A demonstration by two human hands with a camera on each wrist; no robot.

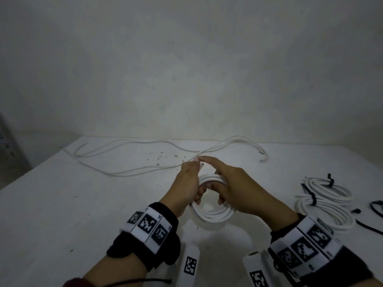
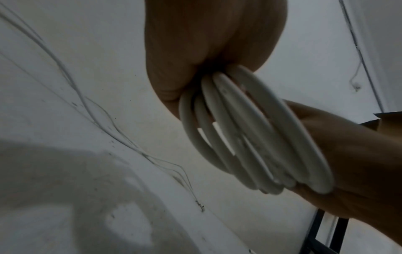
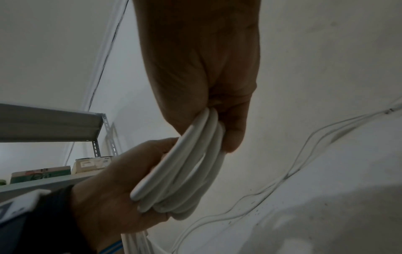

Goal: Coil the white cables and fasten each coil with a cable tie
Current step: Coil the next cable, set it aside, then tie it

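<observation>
Hands met on one coil. Left hand was curled round the coil's left side, fingers through the hole, w/ thumb and forefinger reaching up and away. Right hand was wrapped over the coil's far-right side, index finger stretched toward the left fingertips, so both were holding the same bundle, neither free. White coil sat between them, just above the table, its near arc hanging toward the person. Several turns were bunched in the left grip per the left wrist view, and the right wrist view showed the same turns squeezed under the right thumb.

Key relation, as I judged it: the loose cable ran from the fingertips away and leftward across the table, its long axis lying left-right along the far edge, so more cable was left to gather, from the left hand's side. Whether the tail was actually pinched at the fingertips, couldn't tell; too blurred.

Further out, to the right: two finished coils w/ black ties round them, and spare black cable ties just beside those, nearer the right hand. Tie step for this coil not yet begun.
</observation>
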